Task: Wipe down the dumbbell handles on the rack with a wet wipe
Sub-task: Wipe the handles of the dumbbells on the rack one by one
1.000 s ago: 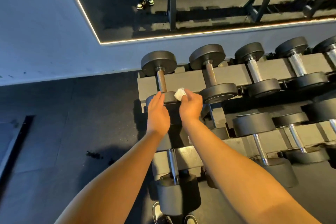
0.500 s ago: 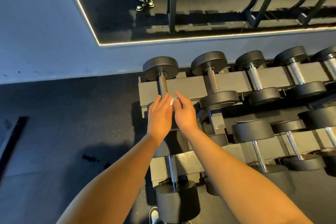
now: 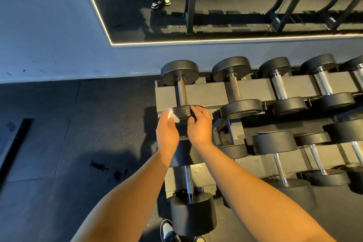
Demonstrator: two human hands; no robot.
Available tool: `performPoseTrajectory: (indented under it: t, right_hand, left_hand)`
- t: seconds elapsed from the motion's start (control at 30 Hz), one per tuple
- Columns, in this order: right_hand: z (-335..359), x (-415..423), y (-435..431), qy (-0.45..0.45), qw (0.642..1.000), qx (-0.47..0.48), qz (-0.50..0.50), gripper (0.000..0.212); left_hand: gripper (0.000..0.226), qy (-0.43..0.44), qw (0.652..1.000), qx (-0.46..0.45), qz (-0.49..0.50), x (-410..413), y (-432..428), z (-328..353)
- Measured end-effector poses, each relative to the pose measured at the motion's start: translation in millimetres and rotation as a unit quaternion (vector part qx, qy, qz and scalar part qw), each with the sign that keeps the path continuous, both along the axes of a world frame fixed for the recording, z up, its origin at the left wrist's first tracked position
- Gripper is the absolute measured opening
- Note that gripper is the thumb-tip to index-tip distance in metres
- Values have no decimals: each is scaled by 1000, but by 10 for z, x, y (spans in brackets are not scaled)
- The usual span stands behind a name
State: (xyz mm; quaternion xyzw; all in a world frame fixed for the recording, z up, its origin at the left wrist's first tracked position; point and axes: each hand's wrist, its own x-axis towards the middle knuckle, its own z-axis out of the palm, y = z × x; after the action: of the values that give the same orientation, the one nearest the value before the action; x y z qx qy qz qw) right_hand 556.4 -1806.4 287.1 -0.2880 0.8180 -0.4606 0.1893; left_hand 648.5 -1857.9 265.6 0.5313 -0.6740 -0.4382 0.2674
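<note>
The leftmost dumbbell [image 3: 182, 92] on the top shelf of the rack [image 3: 208, 94] has black round heads and a knurled steel handle. My left hand [image 3: 167, 129] holds a crumpled white wet wipe [image 3: 172, 114] against the left side of its near head. My right hand [image 3: 199, 124] is at the right side of that same head, fingers curled over its rim. The handle itself is bare and untouched by either hand.
More dumbbells [image 3: 234, 88] line the top shelf to the right, with bigger ones [image 3: 279, 155] on the shelf below. Another dumbbell [image 3: 191, 198] sits directly beneath my arms. A wall mirror [image 3: 216, 6] stands behind the rack. Dark rubber floor [image 3: 78, 124] lies left.
The wipe passed from my right hand to my left. Both hands, pressed together half a second ago, have spread to either side of the near head.
</note>
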Motion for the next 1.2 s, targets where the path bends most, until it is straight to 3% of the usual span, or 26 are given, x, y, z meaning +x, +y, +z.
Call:
performPoseTrajectory:
  t: [0.17, 0.37, 0.47, 0.63, 0.7, 0.77, 0.87, 0.93, 1.0, 1.2]
  right_hand:
    - [56, -125, 26, -8, 1000, -13, -8, 32]
    - [106, -167, 51, -34, 999, -34, 9, 32]
    - [131, -219, 26, -75, 995, -71, 17, 29]
    - [73, -412, 81, -136, 988, -64, 40, 28]
    - [43, -411, 69, -142, 986, -69, 51, 30]
    - [59, -430, 39, -228, 968, -104, 16, 24]
    - [-85, -567, 35, -247, 963, -84, -61, 16]
    - [-257, -668, 100, -239, 967, -23, -81, 23]
    - [-265, -672, 166, -256, 964, 1, -75, 27]
    - [21, -607, 25, -215, 970, -103, 40, 21]
  left_hand:
    - [47, -5, 985, -72, -154, -193, 37, 190]
    - [49, -57, 991, -53, -108, -226, -137, 24]
    - [53, -97, 974, -95, -182, -378, -75, 45]
    - [59, -102, 976, -60, -182, -505, 44, 230]
    - [55, -30, 981, -4, -191, -396, -2, 220]
    - [50, 36, 983, 24, -178, -343, 25, 223]
    - [48, -61, 980, -79, -173, -341, 67, 139]
    - [53, -160, 962, -140, -173, -368, 134, 96]
    - [54, -187, 956, -158, -164, -416, 197, 102]
    - [54, -233, 951, -154, -134, -502, 230, 150]
